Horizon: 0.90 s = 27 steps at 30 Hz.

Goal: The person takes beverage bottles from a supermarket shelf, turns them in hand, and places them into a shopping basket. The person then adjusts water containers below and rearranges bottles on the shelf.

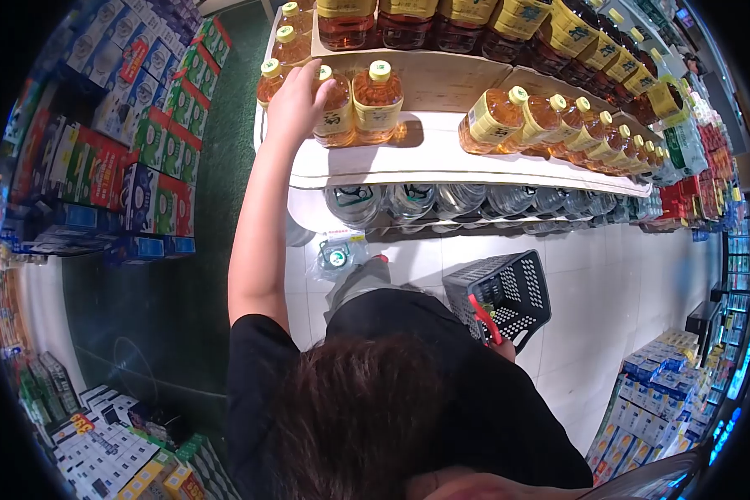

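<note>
My left hand [296, 107] reaches out to the shelf at the upper left. Its fingers and thumb are closed about the yellow cap of a bottle of amber drink [337, 123], which stands upright on the shelf board; part of its left side is hidden behind my hand. Close to its right stands a second such bottle [377, 111], and a third bottle [269, 82] shows to the left of my hand. My right hand [503, 349], mostly hidden by my sleeve, grips the red handle of a dark grey shopping basket [535, 287] low on my right. Something small and greenish lies inside the basket.
The white shelf [442, 169] carries a row of amber bottles [492, 123] on the right. Behind are larger, darker bottles [408, 23] on a higher tier. Big clear water jugs [412, 200] stand underneath. Stacked boxes [154, 187] line the left; more cartons [646, 400] are lower right.
</note>
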Tool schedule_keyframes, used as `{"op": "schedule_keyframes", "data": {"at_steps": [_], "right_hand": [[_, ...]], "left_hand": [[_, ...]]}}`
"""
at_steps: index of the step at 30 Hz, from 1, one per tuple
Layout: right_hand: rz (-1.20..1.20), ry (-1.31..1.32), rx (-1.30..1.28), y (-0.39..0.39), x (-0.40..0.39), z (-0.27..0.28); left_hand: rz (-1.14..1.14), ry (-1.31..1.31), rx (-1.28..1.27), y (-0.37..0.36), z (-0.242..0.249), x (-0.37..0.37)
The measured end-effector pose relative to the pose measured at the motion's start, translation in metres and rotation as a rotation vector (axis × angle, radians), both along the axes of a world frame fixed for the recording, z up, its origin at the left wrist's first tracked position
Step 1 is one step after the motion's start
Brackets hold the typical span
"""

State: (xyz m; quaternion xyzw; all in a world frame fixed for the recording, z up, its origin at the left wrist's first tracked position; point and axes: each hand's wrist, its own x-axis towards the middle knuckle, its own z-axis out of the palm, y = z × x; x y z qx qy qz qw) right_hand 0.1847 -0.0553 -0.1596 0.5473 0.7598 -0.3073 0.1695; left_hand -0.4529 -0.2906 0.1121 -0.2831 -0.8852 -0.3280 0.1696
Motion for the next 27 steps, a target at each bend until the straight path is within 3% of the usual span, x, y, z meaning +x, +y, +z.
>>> {"op": "schedule_keyframes", "data": {"at_steps": [2, 4, 6, 8, 10, 12, 15, 22, 27], "right_hand": [[0.0, -0.005, -0.002, 0.0, -0.004, 0.003], [0.006, -0.004, -0.015, 0.001, -0.003, 0.001], [0.015, -0.01, -0.021, 0.003, 0.001, -0.001], [0.031, -0.018, -0.021, 0.002, -0.001, 0.001], [0.014, 0.011, -0.014, 0.0, -0.001, 0.0], [0.039, 0.032, 0.018, 0.003, 0.005, -0.009], [0.052, 0.008, 0.024, 0.006, 0.007, -0.013], [0.028, -0.004, 0.029, 0.003, 0.005, -0.007], [0.061, -0.007, 0.046, 0.012, 0.022, -0.034]], "left_hand": [[0.01, -0.008, 0.186, -0.01, 0.007, -0.002], [0.133, 0.163, 0.384, -0.024, 0.003, -0.017], [0.3, 0.241, 0.425, -0.032, 0.0, -0.026], [0.352, 0.253, 0.269, -0.036, -0.018, -0.046], [0.313, 0.142, 0.056, -0.04, -0.037, -0.058], [0.152, -0.141, 0.288, -0.042, -0.064, -0.076], [0.18, -0.221, 0.499, -0.033, -0.058, -0.06], [0.244, -0.099, 0.56, -0.038, -0.068, -0.049], [0.185, -0.14, 0.711, -0.065, -0.079, -0.035]]}}
